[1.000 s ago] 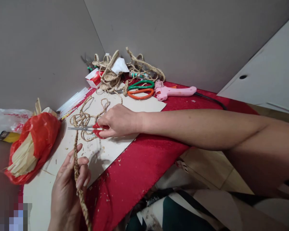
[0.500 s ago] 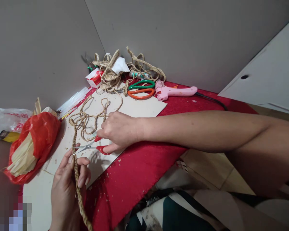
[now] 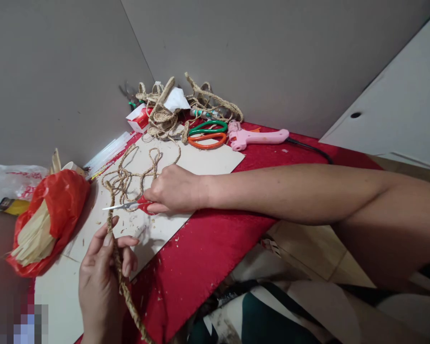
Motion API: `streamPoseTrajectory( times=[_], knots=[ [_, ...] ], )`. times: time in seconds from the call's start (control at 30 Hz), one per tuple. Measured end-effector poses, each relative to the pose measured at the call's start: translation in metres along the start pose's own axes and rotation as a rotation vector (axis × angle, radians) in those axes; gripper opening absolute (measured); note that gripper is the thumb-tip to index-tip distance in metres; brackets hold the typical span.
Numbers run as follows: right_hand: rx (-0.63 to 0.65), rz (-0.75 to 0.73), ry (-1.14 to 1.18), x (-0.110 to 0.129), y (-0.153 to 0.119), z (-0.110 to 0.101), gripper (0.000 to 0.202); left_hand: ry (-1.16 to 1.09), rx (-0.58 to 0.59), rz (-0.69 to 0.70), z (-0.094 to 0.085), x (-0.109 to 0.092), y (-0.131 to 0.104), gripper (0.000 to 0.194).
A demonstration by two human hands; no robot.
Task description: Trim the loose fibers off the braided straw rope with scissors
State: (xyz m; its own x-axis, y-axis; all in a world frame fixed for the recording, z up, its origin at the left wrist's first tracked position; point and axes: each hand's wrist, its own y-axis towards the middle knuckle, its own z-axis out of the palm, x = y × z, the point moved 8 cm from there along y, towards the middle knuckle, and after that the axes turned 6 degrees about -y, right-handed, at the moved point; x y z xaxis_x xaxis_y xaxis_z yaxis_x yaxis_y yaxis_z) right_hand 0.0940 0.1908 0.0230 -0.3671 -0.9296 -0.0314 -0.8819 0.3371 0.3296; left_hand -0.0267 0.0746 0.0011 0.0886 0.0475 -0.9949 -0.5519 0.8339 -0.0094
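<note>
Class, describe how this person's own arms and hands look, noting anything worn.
The left hand and right hand are ungloved, with no ring or watch visible. The right forearm is sleeveless. Patterned clothing in dark green, cream and black shows below it.

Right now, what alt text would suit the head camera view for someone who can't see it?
A right hand holds red-handled scissors across a braided rope gripped in the left hand, over a white board on a red cloth. Behind lie more rope and a pink glue gun; a red plastic bag of pale strips sits at left.
</note>
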Motion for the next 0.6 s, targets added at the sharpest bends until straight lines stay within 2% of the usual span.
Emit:
streamPoseTrajectory(
  times=[0.1, 0.27, 0.43, 0.6],
  knots=[
    [-0.053, 0.016, 0.005, -0.002, -0.001, -0.004, 0.042, 0.001, -0.019, 0.022, -0.002, -0.003, 0.000, 0.024],
    [-0.048, -0.077, 0.013, 0.012, -0.004, -0.003, 0.047, -0.015, -0.002, 0.024, -0.002, -0.002, -0.001, 0.018],
    [-0.008, -0.085, -0.007, 0.015, -0.002, 0.001, 0.039, -0.018, -0.023, 0.016, -0.002, -0.002, -0.002, 0.018],
    [-0.008, -0.013, 0.045, 0.003, 0.000, 0.004, 0.036, -0.005, -0.014, 0.000, -0.002, -0.002, -0.001, 0.025]
  ],
)
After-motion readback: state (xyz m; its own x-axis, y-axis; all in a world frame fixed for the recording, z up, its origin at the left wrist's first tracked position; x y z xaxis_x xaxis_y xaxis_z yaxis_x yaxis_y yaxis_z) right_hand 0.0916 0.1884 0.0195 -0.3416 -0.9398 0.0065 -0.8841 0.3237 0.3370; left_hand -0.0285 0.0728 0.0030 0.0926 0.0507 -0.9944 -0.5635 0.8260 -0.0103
